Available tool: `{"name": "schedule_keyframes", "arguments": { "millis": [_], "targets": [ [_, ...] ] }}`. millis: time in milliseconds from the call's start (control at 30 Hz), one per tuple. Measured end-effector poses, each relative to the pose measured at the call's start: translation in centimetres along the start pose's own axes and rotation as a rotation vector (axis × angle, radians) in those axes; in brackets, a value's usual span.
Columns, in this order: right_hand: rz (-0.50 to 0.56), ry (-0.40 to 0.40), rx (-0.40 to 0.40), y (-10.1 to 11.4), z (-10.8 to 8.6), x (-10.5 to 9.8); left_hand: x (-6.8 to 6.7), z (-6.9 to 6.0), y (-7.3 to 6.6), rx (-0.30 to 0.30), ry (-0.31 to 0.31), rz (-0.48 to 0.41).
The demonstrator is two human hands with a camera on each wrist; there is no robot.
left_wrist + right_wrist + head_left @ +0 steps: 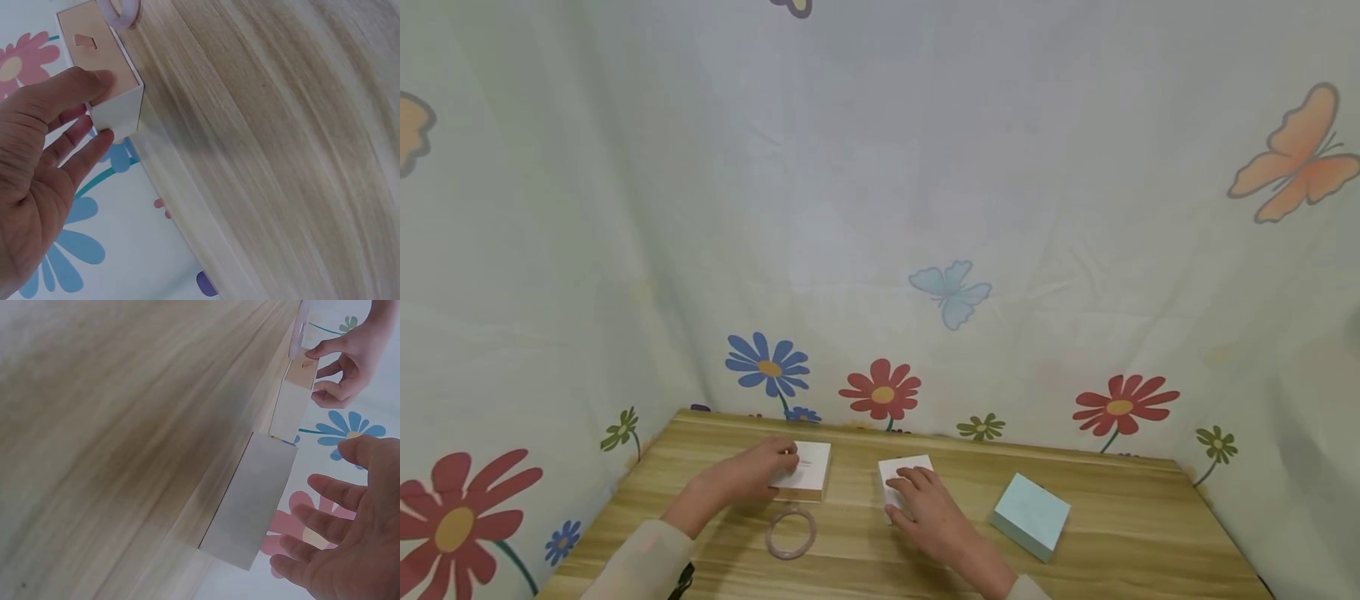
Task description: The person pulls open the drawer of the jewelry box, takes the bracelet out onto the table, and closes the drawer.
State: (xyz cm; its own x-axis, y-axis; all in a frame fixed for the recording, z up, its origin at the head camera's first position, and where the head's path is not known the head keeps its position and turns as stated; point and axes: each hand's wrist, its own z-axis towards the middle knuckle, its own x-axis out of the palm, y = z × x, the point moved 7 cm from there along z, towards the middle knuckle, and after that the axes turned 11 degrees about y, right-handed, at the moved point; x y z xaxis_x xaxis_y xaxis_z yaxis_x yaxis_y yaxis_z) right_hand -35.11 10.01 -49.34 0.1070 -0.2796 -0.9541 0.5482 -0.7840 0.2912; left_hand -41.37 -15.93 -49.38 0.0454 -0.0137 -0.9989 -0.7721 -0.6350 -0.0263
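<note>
My left hand [748, 473] grips the left end of a small white drawer box [814, 467] on the table. In the left wrist view, its thumb lies on the tan drawer front [112, 56], which has a small pull tab [84, 41]; the other fingers are at the white side. Over a second white box [913, 462] is my right hand [934, 518], fingers spread and loosely bent. The right wrist view shows those fingers apart from that white box [250, 500]. A pale pinkish bangle [812, 533] lies in front of the drawer box.
A light blue square box [1033, 508] sits on the wood-grain table [1120, 542] to the right. Behind the table's back edge hangs a pale curtain [865, 208] printed with flowers and butterflies. A small dark object [682, 581] shows beside the left sleeve.
</note>
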Motion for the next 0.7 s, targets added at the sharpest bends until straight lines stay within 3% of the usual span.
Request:
{"name": "schedule_keyframes", "arguments": {
  "millis": [500,700],
  "targets": [
    [0.016,0.005,-0.001,0.11,-0.09,-0.26,0.2,0.74,-0.48,0.029,-0.004,0.01],
    [0.045,0.02,0.016,-0.19,-0.24,-0.44,0.03,0.73,-0.78,-0.007,-0.02,-0.018]
  ]
}}
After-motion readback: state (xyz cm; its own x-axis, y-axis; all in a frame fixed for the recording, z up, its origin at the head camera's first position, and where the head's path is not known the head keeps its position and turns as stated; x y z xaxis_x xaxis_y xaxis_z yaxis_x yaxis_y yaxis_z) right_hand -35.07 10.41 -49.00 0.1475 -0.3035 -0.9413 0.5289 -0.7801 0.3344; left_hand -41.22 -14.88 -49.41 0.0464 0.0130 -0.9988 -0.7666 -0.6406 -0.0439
